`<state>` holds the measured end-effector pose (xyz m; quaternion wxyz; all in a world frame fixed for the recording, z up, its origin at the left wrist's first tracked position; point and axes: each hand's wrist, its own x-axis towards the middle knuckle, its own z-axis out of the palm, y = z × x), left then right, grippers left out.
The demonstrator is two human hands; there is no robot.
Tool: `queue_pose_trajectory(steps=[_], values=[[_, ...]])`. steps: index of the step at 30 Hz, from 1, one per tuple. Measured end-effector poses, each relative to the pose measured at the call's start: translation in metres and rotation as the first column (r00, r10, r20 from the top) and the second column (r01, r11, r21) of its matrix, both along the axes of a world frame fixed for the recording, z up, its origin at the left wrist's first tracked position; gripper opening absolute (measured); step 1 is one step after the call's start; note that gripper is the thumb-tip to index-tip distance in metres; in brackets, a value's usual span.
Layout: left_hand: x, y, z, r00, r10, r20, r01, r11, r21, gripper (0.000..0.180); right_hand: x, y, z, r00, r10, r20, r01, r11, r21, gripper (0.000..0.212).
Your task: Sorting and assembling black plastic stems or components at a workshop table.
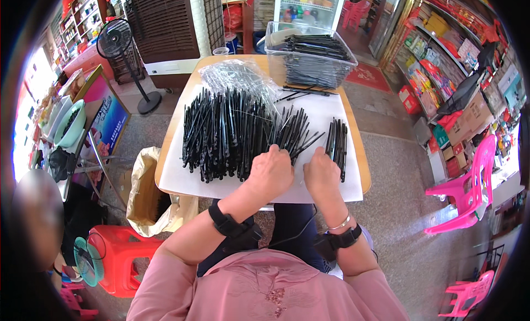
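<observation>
My left hand [273,169] is closed at the near ends of a small group of thin black sticks [291,127]; its curled fingers hide what they hold. Beside it, a little to the right, my right hand [322,174] is also closed, with its fingertips pinched together on something I cannot make out. A large heap of the same black sticks [221,136] lies left of my left hand. Just beyond and right of my right hand rests a narrow row of sticks [337,147]. Thin pale strands [282,124] cross the sticks beyond my left hand.
White paper [265,195] covers much of the wooden table [361,155]. At its far side stand a clear plastic bin [312,58] of black sticks and a crumpled clear bag [237,75]. An open sack [152,194] and a red stool [124,260] are at the left.
</observation>
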<state>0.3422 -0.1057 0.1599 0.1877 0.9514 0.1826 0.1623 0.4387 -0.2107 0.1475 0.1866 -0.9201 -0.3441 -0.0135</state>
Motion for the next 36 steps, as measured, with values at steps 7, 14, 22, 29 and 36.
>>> queue_pose_trajectory(steps=[7,14,22,29,36], values=[[-0.005,0.007,0.005,0.997,0.074,-0.006,-0.074,0.997,-0.023,0.019,0.000,0.005,-0.001,1.000,-0.006,0.004,0.006,1.000,0.004,0.020],[-0.042,0.030,-0.002,0.979,0.090,0.181,0.056,0.739,-0.672,0.023,-0.004,-0.001,-0.003,1.000,-0.001,0.023,-0.001,0.999,0.050,0.012],[-0.058,0.031,-0.006,0.967,0.123,0.222,0.215,0.063,-0.975,0.016,0.004,0.007,-0.003,1.000,-0.014,-0.023,0.013,0.999,-0.052,0.018],[-0.059,0.029,-0.014,0.952,0.131,0.275,0.284,-0.055,-0.957,0.012,0.010,-0.021,-0.011,0.930,0.064,-0.361,0.053,0.951,0.305,0.023],[-0.056,0.024,-0.011,0.947,0.138,0.291,0.303,-0.074,-0.950,0.011,0.004,-0.029,-0.005,0.653,0.189,-0.733,0.325,0.804,0.497,0.036]])
